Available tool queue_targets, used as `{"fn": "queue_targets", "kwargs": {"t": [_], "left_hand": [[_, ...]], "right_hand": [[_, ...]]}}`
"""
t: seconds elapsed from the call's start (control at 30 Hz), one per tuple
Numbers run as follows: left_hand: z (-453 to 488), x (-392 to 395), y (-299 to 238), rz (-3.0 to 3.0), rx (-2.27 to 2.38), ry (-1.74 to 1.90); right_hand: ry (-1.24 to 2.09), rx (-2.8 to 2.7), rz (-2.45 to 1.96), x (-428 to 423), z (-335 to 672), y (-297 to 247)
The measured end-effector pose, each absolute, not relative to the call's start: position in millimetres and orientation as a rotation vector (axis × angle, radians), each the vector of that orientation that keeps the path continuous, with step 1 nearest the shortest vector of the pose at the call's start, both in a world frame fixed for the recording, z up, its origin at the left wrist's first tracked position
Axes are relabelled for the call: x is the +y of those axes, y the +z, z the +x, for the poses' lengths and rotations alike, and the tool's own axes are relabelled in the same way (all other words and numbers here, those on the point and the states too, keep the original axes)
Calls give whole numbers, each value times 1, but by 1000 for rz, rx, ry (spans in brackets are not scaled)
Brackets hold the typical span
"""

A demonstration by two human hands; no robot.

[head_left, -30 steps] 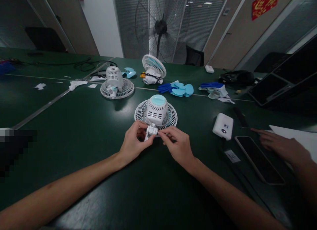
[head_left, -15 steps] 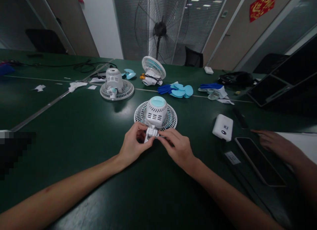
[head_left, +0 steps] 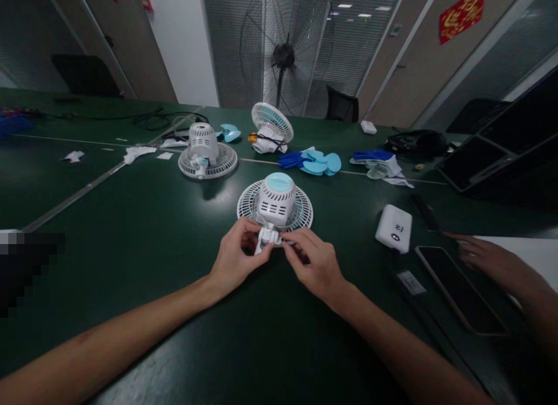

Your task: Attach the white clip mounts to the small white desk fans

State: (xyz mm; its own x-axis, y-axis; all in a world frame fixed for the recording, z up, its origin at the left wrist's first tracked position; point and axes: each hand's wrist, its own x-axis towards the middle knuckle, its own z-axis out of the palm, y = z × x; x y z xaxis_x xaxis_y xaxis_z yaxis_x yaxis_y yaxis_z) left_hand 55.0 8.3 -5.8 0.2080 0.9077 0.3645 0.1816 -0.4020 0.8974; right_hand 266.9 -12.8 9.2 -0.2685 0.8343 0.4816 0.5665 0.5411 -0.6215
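A small white fan (head_left: 275,203) with a light blue cap lies grille-down on the dark green table (head_left: 143,230), motor housing up. Its white bracket (head_left: 267,237) sticks out toward me. My left hand (head_left: 238,255) pinches the bracket from the left with thumb and fingers. From the right, my right hand (head_left: 313,263) has its fingertips closed on the same bracket. What sits between the right fingertips is too small to make out.
Two more small fans (head_left: 207,153) (head_left: 270,126) stand farther back, with blue fan blades (head_left: 320,162) and blue gloves (head_left: 372,156) beside them. A white power bank (head_left: 394,228) and a phone (head_left: 457,289) lie at right, near another person's hand (head_left: 488,258). A big floor fan (head_left: 283,50) stands behind.
My hands stay on the bracket with only slight finger shifts. The other person's hand at right has drifted a little lower.
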Motion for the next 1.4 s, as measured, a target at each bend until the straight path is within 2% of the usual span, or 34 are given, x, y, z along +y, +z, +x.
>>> {"fn": "queue_targets", "kwargs": {"t": [0.1, 0.2, 0.27, 0.4, 0.43, 0.47, 0.6, 0.67, 0.73, 0.87, 0.9, 0.97, 1.1, 1.17, 1.3, 1.4], "left_hand": [[55, 8, -6, 1741, 1018, 1246], [55, 8, -5, 1742, 1010, 1246], [55, 7, -4, 1745, 1010, 1241], [55, 7, -4, 1747, 1024, 1229], [55, 7, -5, 1748, 1029, 1229], [55, 7, -5, 1749, 1032, 1229], [55, 8, -6, 1742, 1020, 1243], [54, 8, -6, 1743, 1012, 1248], [54, 8, -7, 1750, 1014, 1245], [55, 8, -6, 1764, 1022, 1242], [55, 8, -6, 1766, 1024, 1241], [55, 8, -6, 1763, 1028, 1239], [55, 8, -6, 1757, 1016, 1242], [55, 8, -6, 1752, 1006, 1247], [55, 8, -6, 1745, 1005, 1256], [54, 8, -6, 1756, 1018, 1237]], "right_hand": [[337, -2033, -1107, -12, 272, 9], [422, -1997, -1105, -9, 269, 8], [637, -1857, -1190, -7, 264, 8], [1402, -1391, -1326, -5, 257, 7], [1453, -1347, -1323, -5, 257, 7], [1392, -1373, -1319, -6, 259, 7], [736, -1808, -1191, -11, 268, 10], [625, -1894, -1142, -11, 270, 12], [755, -1797, -1213, -10, 266, 14], [1485, -1328, -1344, -7, 255, 16], [1570, -1268, -1344, -7, 254, 16], [1430, -1352, -1353, -8, 256, 15], [662, -1856, -1225, -11, 269, 12], [508, -1999, -1139, -11, 274, 12], [616, -1928, -1169, -9, 271, 12], [1156, -1550, -1311, -7, 262, 13]]}}
